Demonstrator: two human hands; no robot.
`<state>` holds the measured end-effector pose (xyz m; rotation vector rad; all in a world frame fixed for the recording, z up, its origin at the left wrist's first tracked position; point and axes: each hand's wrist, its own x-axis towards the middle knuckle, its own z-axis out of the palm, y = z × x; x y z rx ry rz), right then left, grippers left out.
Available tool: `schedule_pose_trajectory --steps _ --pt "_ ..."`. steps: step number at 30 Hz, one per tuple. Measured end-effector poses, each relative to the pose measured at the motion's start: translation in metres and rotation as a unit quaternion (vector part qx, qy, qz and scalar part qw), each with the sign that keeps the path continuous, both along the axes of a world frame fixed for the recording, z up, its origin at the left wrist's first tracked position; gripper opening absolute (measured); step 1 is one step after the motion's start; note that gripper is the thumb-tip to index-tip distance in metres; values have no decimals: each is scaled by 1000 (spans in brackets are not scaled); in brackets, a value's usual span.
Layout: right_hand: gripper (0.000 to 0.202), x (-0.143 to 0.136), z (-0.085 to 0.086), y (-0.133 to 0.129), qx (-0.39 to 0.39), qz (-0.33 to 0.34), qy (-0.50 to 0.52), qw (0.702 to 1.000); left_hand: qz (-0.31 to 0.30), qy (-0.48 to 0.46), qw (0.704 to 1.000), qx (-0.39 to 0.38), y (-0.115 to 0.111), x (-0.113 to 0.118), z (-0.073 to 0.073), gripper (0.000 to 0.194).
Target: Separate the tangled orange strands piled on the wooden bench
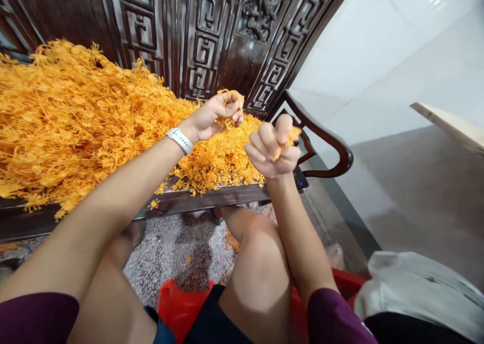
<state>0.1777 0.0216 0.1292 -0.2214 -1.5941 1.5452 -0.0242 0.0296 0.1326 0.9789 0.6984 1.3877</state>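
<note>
Orange heap [94, 127]: cut off by the left edge; hides much of the bench [212, 199].
Right hand [273, 150]: blurred, fingers partly covering an orange piece [293, 135].
Left hand [221, 113]: fingers hide part of an orange strand [223, 91].
Wooden board [454, 127]: cut off by the right edge.

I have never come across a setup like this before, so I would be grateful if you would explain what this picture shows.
Certainly. There is no machine here: a person works with two bare hands, and a head-worn camera looks forward and down at them. That is the only view. On a dark wooden bench with a carved back lies a large heap of frilly orange pieces. The left hand, with a pale wristband at its wrist, pinches a thin orange strand. The right hand is curled around a small orange bit; it is somewhat blurred.
</note>
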Motion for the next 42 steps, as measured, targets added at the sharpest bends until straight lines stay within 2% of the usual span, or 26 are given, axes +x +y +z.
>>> schedule_pose_trajectory --steps 2,3,4,6,9,11,12,15,17,20,23,25,28,32,37,39,42 --pt "60 7 3 0 17 79 -4 997 -17 12 1000 19 5 0 -1 14" --pt "58 8 3 3 3 74 5 997 -19 27 999 20 7 -2 -2 12" --pt "53 8 2 7 -30 42 22 998 -11 46 999 14 10 -4 -2 11" --pt "41 7 -3 18 -152 -60 61 985 35 83 996 -7 14 -11 -4 10" --pt "34 3 -17 35 -370 -177 56 910 89 95 991 -33 18 -24 -4 12" --pt "24 2 -27 42 -445 -221 40 867 91 85 992 -37 17 -31 -2 11" --pt "21 2 -30 44 -452 -230 39 861 85 82 992 -36 16 -33 -1 12" --pt "12 2 -33 44 -398 -229 37 888 74 76 994 -28 12 -34 4 12" --pt "9 0 -31 40 -336 -231 -6 913 73 69 994 -31 10 -31 7 11" --pt "29 -6 -27 31 -171 -273 -103 941 62 66 995 -41 7 -23 10 12" --pt "49 -15 -28 23 9 -309 -156 938 28 90 994 -50 7 -15 9 14" --pt "49 -19 -30 21 62 -307 -156 937 6 115 992 -45 8 -12 7 12" --pt "40 -20 -35 24 71 -292 -132 945 -15 135 991 -16 11 -10 3 11" --pt "36 -18 -38 28 23 -256 -105 961 -5 133 991 14 12 -5 -5 24" --pt "38 -17 -40 30 -26 -259 -60 964 -23 204 970 126 16 6 -17 33" --pt "40 -17 -41 31 -31 -271 -61 960 -1 225 962 158 19 8 -21 33" --pt "35 -17 -42 32 -23 -272 -73 959 39 210 962 172 22 11 -23 21"
